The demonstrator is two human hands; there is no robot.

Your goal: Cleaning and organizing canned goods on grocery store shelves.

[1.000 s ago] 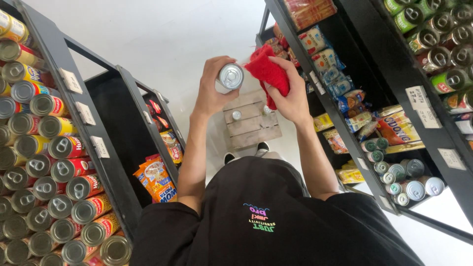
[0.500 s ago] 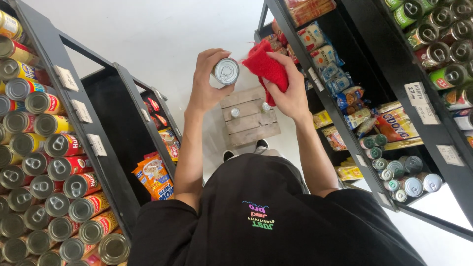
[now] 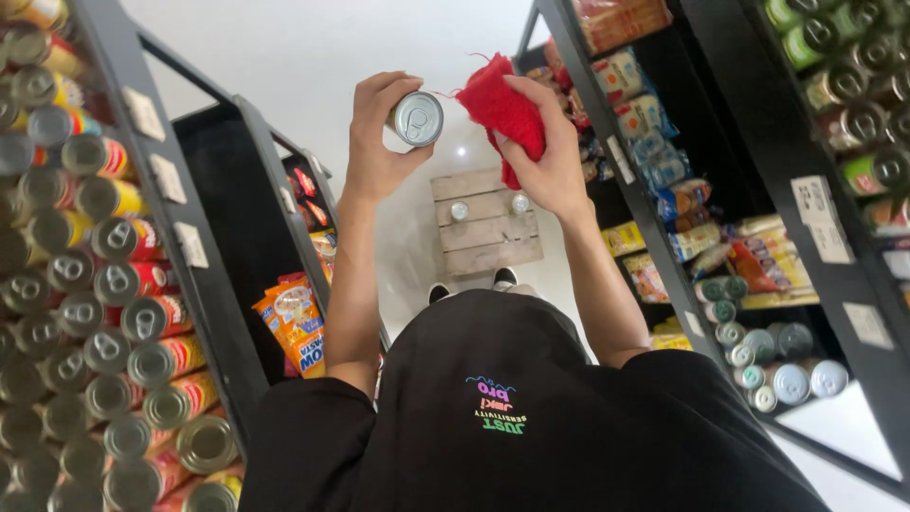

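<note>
Head camera, looking down the person's own black shirt [image 3: 531, 417] to the floor. The left hand [image 3: 379, 133] is closed around a small metal can [image 3: 417, 118], its silver lid facing the camera. Just beside it, the right hand [image 3: 545, 156] clutches a crumpled red cloth [image 3: 502, 114], whose edge sits close to the can. Below both hands, far off on the floor, lies a wooden pallet [image 3: 485, 223]. Outward of the left hand, a dark shelf [image 3: 204, 275] holds rows of cans [image 3: 104, 284]; outward of the right, a rack [image 3: 654, 237] carries packets.
</note>
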